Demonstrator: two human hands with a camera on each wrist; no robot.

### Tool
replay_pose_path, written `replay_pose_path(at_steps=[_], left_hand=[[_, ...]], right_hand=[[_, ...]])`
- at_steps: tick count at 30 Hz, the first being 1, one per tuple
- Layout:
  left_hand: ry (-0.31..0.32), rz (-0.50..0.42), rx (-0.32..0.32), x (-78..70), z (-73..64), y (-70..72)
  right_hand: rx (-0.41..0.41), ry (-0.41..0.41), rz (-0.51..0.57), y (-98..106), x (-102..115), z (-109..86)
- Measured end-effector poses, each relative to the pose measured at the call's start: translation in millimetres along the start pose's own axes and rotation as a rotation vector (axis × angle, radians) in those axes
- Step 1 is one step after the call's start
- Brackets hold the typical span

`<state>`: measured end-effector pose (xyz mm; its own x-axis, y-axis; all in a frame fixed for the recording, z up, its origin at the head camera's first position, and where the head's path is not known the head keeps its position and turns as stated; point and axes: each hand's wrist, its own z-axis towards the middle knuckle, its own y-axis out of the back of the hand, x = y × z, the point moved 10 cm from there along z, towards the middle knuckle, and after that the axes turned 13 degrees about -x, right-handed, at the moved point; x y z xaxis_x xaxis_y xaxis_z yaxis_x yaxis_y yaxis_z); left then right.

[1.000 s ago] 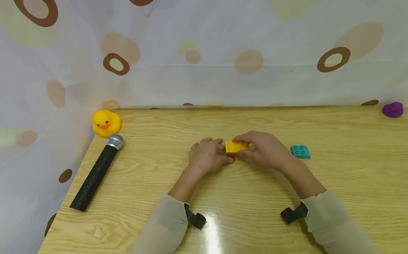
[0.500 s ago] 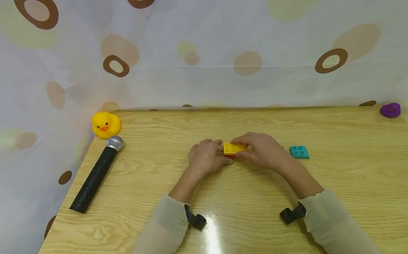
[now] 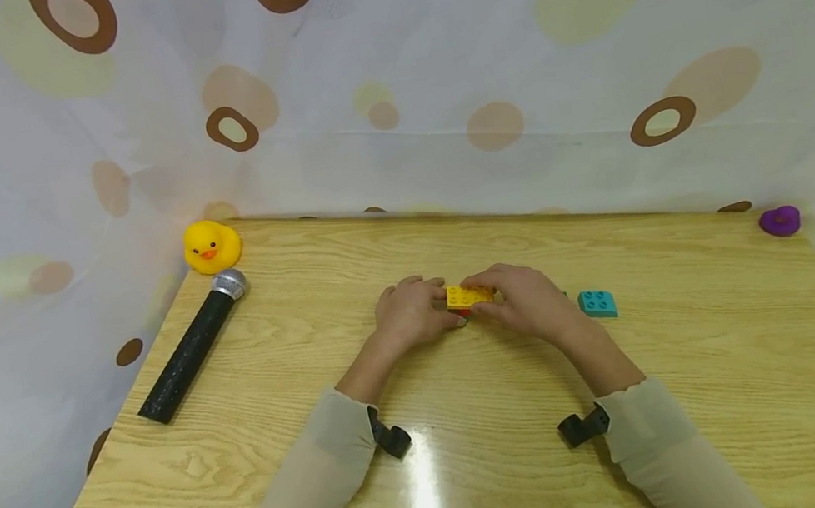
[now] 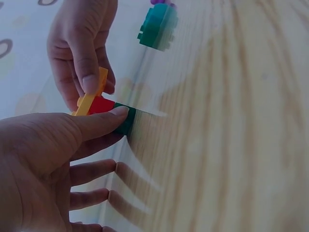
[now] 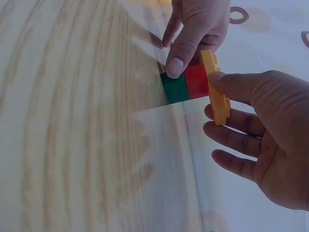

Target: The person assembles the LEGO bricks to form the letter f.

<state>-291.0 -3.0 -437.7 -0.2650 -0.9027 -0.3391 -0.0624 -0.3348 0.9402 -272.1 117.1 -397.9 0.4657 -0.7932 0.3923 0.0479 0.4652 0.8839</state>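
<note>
A green brick (image 5: 175, 89) stands on the table with a red brick (image 5: 196, 80) on top of it. My left hand (image 3: 410, 312) pinches the green brick between thumb and forefinger, its other fingers spread beside it. Above the red brick is a longer yellow brick (image 3: 460, 296), which my right hand (image 3: 527, 299) pinches between thumb and fingers. In the right wrist view the yellow brick lies across the red one, right at its top face, with one end reaching out past it. From the head view only a thin strip of red shows under the yellow.
A teal brick (image 3: 598, 303) lies right of my right hand on the wooden table (image 3: 497, 445). Farther right, at the back, is a purple toy (image 3: 780, 221). A yellow rubber duck (image 3: 212, 247) and a black microphone (image 3: 195, 345) are at the left. A patterned cloth (image 3: 388, 80) hangs behind.
The yellow brick has shifted slightly left and down over the red one with my right hand. My left hand has kept its place. Little differs over the last half second.
</note>
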Motion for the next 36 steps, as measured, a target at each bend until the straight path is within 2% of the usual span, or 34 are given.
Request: replay_pose_path(at_steps=[6,9,17,20,26,31,36], left_hand=[[0.008,-0.019,0.001,0.0,1.7,-0.8],[0.002,-0.059,0.011,-0.6,1.9,-1.5],[0.004,-0.262,0.047,-0.1,2.9,-0.1],[-0.009,-0.311,0.037,-3.8,3.4,2.4],[-0.015,-0.337,-0.006,-9.9,2.7,10.1],[0.026,-0.319,-0.012,-4.8,1.2,13.2],[0.039,-0.305,-0.009,-1.9,1.3,14.0]], right_hand=[[0.0,-0.011,-0.016,0.3,-2.6,-0.8],[0.0,-0.014,-0.027,0.6,-3.9,-1.6],[0.001,-0.029,-0.04,3.7,-5.9,-4.5],[0.0,-0.042,-0.035,5.1,-6.9,-6.0],[-0.011,-0.053,-0.04,7.1,-8.1,-7.6],[-0.003,-0.051,-0.057,7.0,-8.5,-5.9],[-0.005,-0.09,-0.032,20.3,-23.9,-9.2]])
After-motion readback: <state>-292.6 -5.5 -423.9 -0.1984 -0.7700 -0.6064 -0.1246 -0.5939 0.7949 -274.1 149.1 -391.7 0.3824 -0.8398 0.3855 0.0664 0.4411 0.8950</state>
